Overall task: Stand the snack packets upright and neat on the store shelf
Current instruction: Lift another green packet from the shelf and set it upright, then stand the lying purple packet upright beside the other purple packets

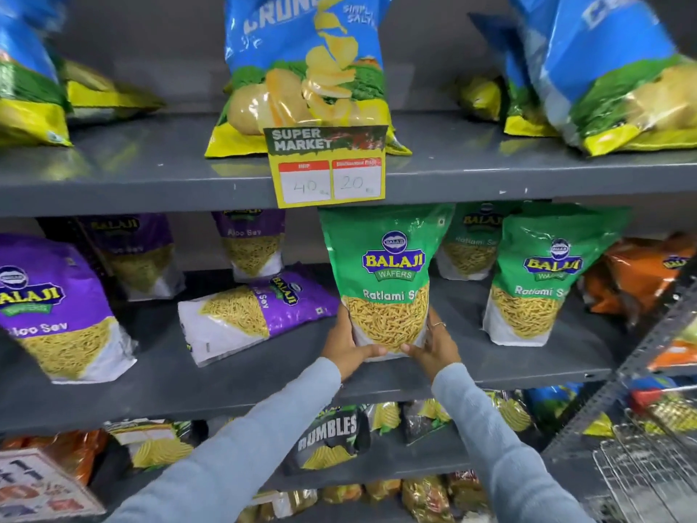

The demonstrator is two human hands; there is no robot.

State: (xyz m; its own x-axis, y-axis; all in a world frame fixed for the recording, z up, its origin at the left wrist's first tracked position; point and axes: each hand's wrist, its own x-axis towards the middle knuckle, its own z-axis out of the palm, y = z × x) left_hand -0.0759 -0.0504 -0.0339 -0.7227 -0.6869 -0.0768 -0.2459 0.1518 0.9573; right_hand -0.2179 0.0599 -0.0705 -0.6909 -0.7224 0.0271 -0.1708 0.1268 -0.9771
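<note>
**Green sev packet held upright on the middle shelf**

Nearest me, a wire basket [648, 473] sits low at the right and both my grey sleeves reach up to the grey metal middle shelf [264, 375]. My left hand [345, 347] and right hand [433, 347] are clamped around the bottom corners of a green Ratlami Sev packet [384, 281], fingers curled under its base, holding it upright at the shelf's front edge. Just to the right stands another green packet [535, 281]. To the left a purple Aloo Sev packet [256, 315] lies flat on its side. Above, a price tag [328, 168] hangs from the top shelf's lip in front of a blue chips bag [301, 69].
</note>
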